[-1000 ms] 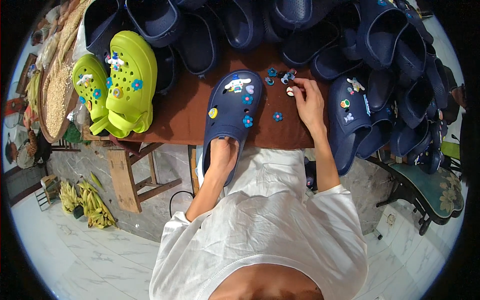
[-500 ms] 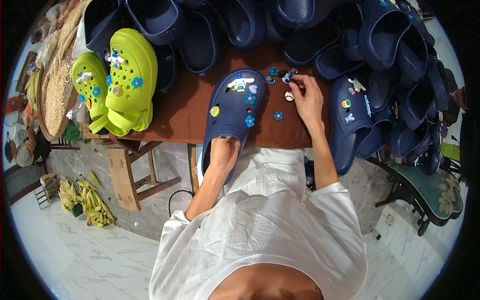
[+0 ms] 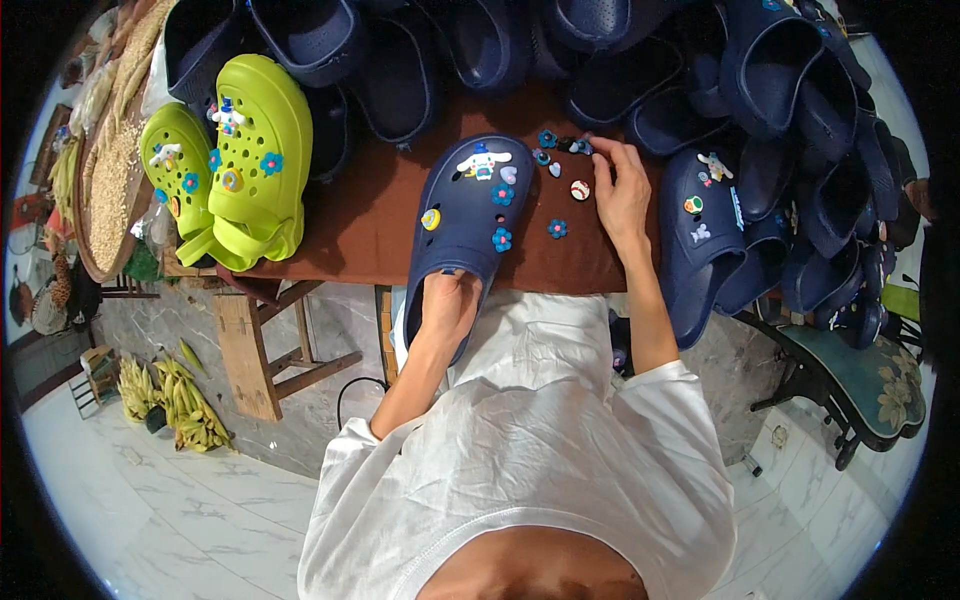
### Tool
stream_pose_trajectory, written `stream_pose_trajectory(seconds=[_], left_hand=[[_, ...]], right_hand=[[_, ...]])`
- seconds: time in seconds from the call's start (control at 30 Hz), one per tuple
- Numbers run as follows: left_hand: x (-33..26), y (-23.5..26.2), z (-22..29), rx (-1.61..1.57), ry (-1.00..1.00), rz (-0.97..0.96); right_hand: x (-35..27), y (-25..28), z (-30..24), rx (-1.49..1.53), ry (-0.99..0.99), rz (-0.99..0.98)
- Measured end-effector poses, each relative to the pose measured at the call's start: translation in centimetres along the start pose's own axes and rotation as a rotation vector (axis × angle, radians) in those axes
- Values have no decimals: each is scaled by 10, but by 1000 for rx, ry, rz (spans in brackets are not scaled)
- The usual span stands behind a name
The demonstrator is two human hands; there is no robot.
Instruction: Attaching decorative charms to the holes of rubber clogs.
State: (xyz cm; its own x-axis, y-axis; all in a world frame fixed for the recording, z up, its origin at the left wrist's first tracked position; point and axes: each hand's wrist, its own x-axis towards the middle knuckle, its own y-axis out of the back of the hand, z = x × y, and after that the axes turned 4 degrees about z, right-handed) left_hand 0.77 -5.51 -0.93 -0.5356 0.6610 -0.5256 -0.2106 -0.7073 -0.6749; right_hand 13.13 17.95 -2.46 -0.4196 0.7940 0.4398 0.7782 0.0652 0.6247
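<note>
A navy clog [image 3: 462, 215] stands toe-away at the table's front edge, decorated with a white dog-like charm, blue flowers, a pale heart and a yellow round charm. Into its foot opening reaches my left hand [image 3: 450, 303], holding it from inside; the fingers are hidden. To the right, my right hand [image 3: 622, 195] rests at a small group of charms [image 3: 568, 146], fingertips touching them, thumb and index apart with nothing seen between. Close by lie a small pale charm [image 3: 555, 170], a baseball charm [image 3: 580, 190] and a blue flower charm [image 3: 557, 229].
Two lime-green clogs [image 3: 262, 150] with charms stand left on the brown cloth [image 3: 365, 225]. Many navy clogs [image 3: 485, 45] crowd the back and right; a decorated one [image 3: 690, 255] stands beside my right forearm. A wooden stool [image 3: 245, 355] and a green-topped seat [image 3: 860, 385] stand below.
My right hand has shifted slightly right and its thumb has drawn back from the fingertips. The small pale charm now shows on the cloth. My left hand and clog stay almost still.
</note>
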Motion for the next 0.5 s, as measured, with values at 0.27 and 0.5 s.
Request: stream_pose_trajectory(seconds=[0.27, 0.5], left_hand=[[1, 16, -4, -25, 69, 32], [5, 13, -1, -108, 111, -376]], right_hand=[[2, -11, 0, -200, 47, -99], [-3, -6, 7, -297, 101, -47]])
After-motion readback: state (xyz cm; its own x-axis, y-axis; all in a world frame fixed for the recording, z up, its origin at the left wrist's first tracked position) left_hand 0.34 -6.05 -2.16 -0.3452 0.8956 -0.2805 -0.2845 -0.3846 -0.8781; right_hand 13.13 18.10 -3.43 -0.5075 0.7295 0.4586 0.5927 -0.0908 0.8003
